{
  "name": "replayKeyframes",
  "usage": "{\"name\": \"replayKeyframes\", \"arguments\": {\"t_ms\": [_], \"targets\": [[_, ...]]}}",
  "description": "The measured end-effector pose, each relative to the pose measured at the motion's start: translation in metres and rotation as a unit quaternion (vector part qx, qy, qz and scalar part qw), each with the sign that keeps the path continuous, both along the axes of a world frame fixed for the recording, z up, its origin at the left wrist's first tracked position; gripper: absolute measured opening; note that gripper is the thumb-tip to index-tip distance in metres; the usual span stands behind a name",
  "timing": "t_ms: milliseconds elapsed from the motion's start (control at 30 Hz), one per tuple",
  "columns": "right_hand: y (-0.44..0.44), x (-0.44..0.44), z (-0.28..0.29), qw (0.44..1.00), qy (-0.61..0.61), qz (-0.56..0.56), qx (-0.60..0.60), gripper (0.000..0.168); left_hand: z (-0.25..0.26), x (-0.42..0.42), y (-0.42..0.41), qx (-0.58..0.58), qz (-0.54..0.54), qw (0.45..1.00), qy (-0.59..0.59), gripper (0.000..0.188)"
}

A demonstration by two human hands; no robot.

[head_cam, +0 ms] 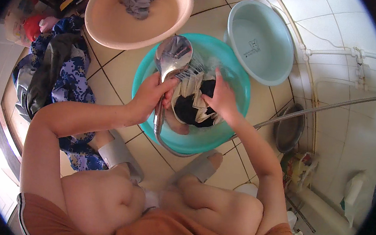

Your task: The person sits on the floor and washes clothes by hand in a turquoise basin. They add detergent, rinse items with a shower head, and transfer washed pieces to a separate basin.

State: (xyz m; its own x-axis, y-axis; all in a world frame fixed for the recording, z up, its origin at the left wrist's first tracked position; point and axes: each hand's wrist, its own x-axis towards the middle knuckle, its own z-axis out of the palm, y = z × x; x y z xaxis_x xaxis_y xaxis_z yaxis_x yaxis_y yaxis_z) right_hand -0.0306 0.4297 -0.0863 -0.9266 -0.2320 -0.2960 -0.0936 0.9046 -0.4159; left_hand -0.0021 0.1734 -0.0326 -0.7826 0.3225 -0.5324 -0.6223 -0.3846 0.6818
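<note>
My left hand [148, 95] grips the handle of a chrome shower head [174, 54], which sprays water into a teal plastic basin [190, 144]. A black and cream garment [190, 107] lies wet in that basin. Over the garment's right side rests my right hand [222, 95], fingers spread and thumb against the cream cloth. Whether its fingertips press on the cloth is not clear. Below the shower handle, a brownish-pink thing [178, 126] shows in the basin, too partly hidden to name.
A peach basin [95, 25] with grey cloth [141, 2] stands at the upper left, a pale blue basin [259, 66] at the upper right. Blue camouflage clothing [72, 77] is heaped at left. A braided hose [326, 107] crosses at right, near a dark basin [289, 129].
</note>
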Motion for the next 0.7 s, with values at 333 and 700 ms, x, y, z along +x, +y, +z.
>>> {"name": "replayKeyframes", "arguments": {"t_ms": [333, 700], "targets": [[-0.011, 0.016, 0.156, 0.995, 0.002, -0.029, -0.095, 0.078, 0.007, 0.004, -0.017, -0.027, -0.009, 0.999, -0.026, 0.027], [-0.003, 0.0, 0.164, 0.996, 0.027, 0.021, -0.086, 0.078, 0.005, -0.003, -0.003, -0.013, -0.011, 1.0, 0.005, 0.023]]}}
